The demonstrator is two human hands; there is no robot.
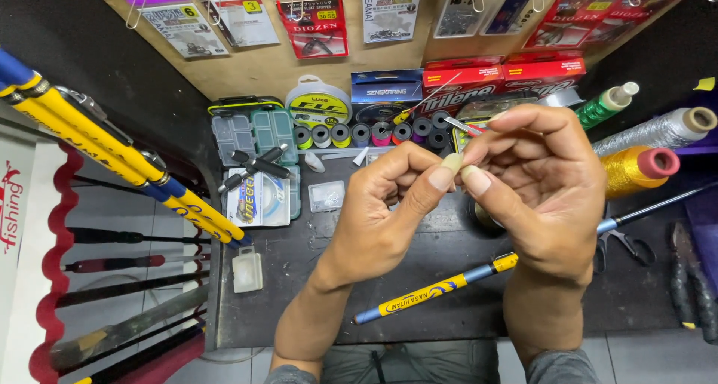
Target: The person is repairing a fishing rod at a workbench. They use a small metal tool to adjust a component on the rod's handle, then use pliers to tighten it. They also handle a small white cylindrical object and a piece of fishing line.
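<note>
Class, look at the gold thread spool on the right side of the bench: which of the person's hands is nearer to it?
Right. The right hand is raised just left of the gold thread spool, almost beside it. The left hand is farther left, beyond the right hand, its fingertips meeting the right's.

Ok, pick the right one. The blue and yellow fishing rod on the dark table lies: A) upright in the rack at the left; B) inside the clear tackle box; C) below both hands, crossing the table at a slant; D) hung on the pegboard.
C: the blue and yellow rod lies slanted on the dark table, passing under the left hand and right hand.
</note>
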